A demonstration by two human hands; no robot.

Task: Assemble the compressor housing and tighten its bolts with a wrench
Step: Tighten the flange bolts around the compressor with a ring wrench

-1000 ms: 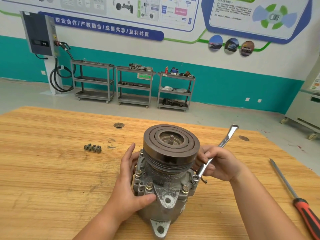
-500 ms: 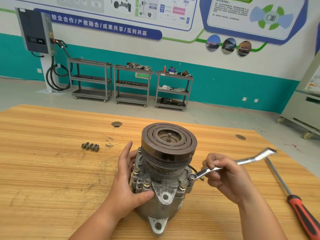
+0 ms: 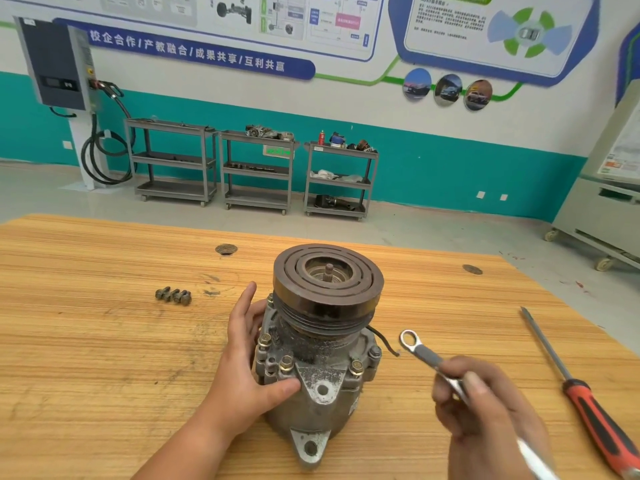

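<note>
Two hands, left hand (image 3: pixel 239 372) flat-fingered against compressor housing (image 3: pixel 322 407), right hand (image 3: pixel 485 424) fingers clamped on wrench (image 3: pixel 422 356)

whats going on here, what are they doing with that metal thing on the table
A person is bolting up a compressor that stands upright on a wooden table. The left hand braces the housing's side, thumb across the front. The right hand holds a ring wrench, its ring end in the air beside the housing, on no bolt. Several flange bolts are in place; spare bolts lie to the left, a red-handled screwdriver to the right.
</note>
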